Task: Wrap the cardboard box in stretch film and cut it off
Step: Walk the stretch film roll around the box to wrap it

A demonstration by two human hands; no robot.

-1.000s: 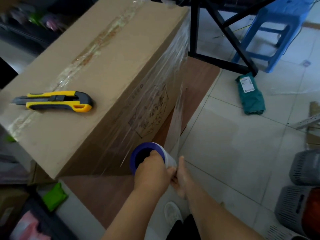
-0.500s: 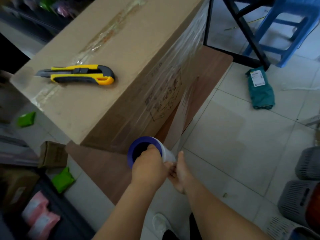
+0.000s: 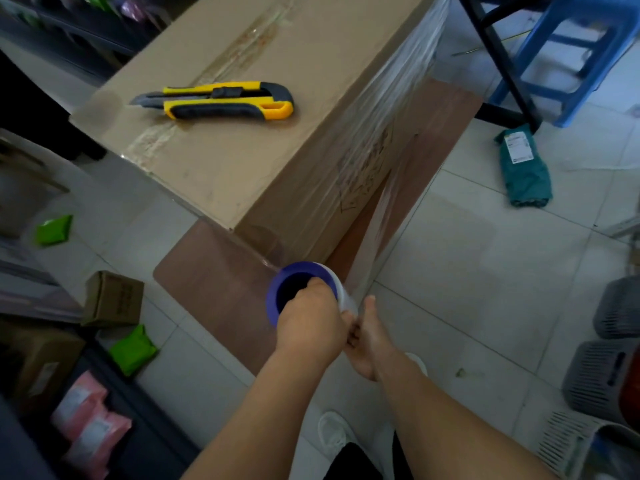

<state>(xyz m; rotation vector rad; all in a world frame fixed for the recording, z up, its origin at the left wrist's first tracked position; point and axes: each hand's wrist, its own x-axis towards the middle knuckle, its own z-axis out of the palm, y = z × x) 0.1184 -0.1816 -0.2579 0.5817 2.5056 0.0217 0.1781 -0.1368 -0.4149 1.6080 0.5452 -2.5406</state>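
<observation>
A large cardboard box [image 3: 242, 161] stands on a low brown wooden table [image 3: 214, 289]. Its right side is covered in clear stretch film [image 3: 391, 109], and a sheet of film runs from that side down to the roll. The stretch film roll [image 3: 304, 285] has a blue core and sits just off the box's near corner. My left hand [image 3: 311, 323] grips the roll's near end with fingers in the core. My right hand [image 3: 367, 337] holds the roll's other end from below. A yellow and black utility knife [image 3: 221, 102] lies on top of the box.
A blue plastic stool [image 3: 581, 53] and black frame legs [image 3: 498, 60] stand at the back right. A teal parcel [image 3: 524, 168] lies on the tiled floor. Grey baskets [image 3: 602, 368] are at the right; a small carton [image 3: 112, 299], green and pink parcels at the left.
Both hands have carried the roll leftward along the box's long side to its near corner. The view has swung left, showing more of the floor on that side.
</observation>
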